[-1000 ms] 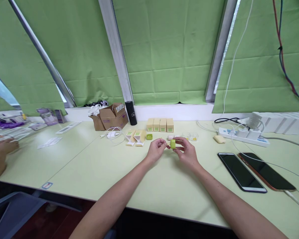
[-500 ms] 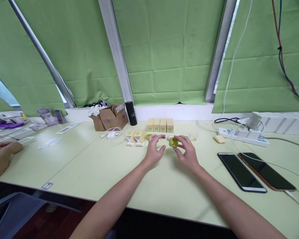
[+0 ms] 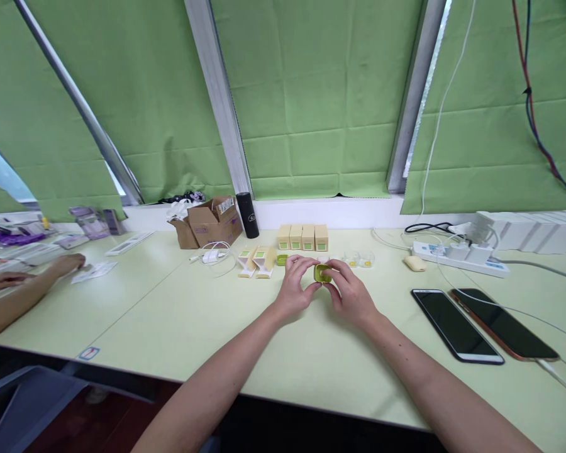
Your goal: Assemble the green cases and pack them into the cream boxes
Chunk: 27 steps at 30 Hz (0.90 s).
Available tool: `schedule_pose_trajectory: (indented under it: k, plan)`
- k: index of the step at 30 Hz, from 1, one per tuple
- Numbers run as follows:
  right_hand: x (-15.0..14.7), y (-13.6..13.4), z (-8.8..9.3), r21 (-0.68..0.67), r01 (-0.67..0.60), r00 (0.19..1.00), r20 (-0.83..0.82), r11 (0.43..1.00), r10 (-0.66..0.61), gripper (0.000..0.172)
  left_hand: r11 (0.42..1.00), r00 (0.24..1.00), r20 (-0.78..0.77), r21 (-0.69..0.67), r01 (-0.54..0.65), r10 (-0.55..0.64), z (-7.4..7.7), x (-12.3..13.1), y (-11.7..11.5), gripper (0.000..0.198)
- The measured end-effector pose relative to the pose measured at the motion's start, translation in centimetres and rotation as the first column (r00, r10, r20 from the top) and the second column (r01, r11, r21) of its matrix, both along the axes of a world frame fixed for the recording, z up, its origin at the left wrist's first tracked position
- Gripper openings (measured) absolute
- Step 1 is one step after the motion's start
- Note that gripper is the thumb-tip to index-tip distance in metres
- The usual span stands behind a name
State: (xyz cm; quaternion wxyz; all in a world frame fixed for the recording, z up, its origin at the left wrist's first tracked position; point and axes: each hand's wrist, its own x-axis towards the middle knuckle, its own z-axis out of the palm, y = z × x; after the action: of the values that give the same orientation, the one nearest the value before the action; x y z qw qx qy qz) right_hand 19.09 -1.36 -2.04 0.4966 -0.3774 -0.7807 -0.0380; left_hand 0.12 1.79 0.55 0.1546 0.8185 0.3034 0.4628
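Observation:
Both my hands meet over the pale green table (image 3: pixel 179 314), pinching a small green case (image 3: pixel 321 273) between them. My left hand (image 3: pixel 296 287) has its fingertips closed on the case's left side. My right hand (image 3: pixel 351 294) grips its right side. Just behind lie another small green piece (image 3: pixel 282 259), two open cream boxes (image 3: pixel 257 260) and a row of several shut cream boxes (image 3: pixel 303 237). Two clear little cups (image 3: pixel 358 258) sit behind my right hand.
Two phones (image 3: pixel 457 324) lie at the right, one on a cable. A power strip (image 3: pixel 460 255) with plugs and a cream case (image 3: pixel 414 263) sit behind them. A cardboard box (image 3: pixel 209 221), a black cylinder (image 3: pixel 248 214) and a white charger (image 3: pixel 211 255) stand at the back left. Another person's arm (image 3: pixel 23 292) reaches in at the far left.
My left hand went out to the table behind and came back onto the green case, which my right hand kept. The other person's hand at the far left reached further right.

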Motion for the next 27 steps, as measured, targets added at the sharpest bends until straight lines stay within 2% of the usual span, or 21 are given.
schedule_pose_trajectory:
  k: [12, 27]
  plan:
    - [-0.26, -0.23, 0.45, -0.079, -0.012, 0.999, -0.050, 0.997, 0.008, 0.037, 0.998, 1.000, -0.001, 0.060, -0.011, 0.012, -0.09, 0.01, 0.00, 0.037]
    - [-0.16, 0.07, -0.09, -0.072, -0.054, 0.991, -0.122, 0.996, 0.045, 0.031, 0.998, 1.000, 0.013, 0.058, -0.021, 0.020, -0.03, 0.09, -0.03, 0.038]
